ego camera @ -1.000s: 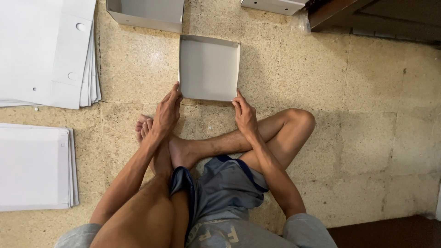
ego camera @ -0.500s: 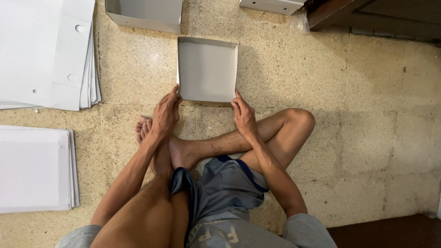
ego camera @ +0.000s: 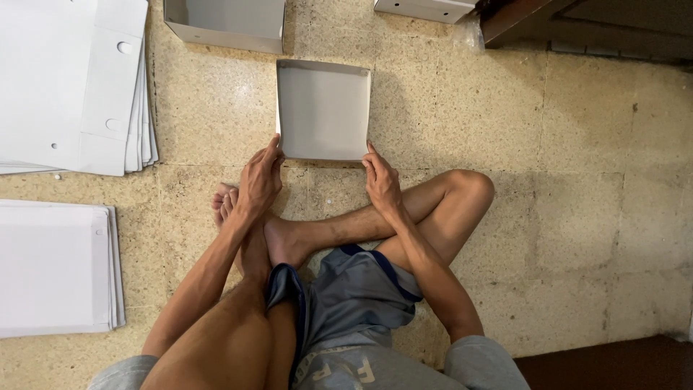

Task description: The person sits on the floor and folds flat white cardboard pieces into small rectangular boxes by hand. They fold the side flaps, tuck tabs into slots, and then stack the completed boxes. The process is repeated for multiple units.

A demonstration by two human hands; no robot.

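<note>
Single head view, straight down, close over floor [ego camera: 577,180].

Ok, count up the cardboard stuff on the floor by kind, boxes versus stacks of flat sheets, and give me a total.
Folded boxes: 3, one at both hands, one behind it, one at the top edge
Stacks of flat sheets: 2, upper and lower
Total: 5

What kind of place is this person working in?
Probably a home or small workshop floor used for folding boxes by hand: speckled stone floor tiles, stacks of flat white card blanks, and a half-formed white box tray between both hands.
</note>
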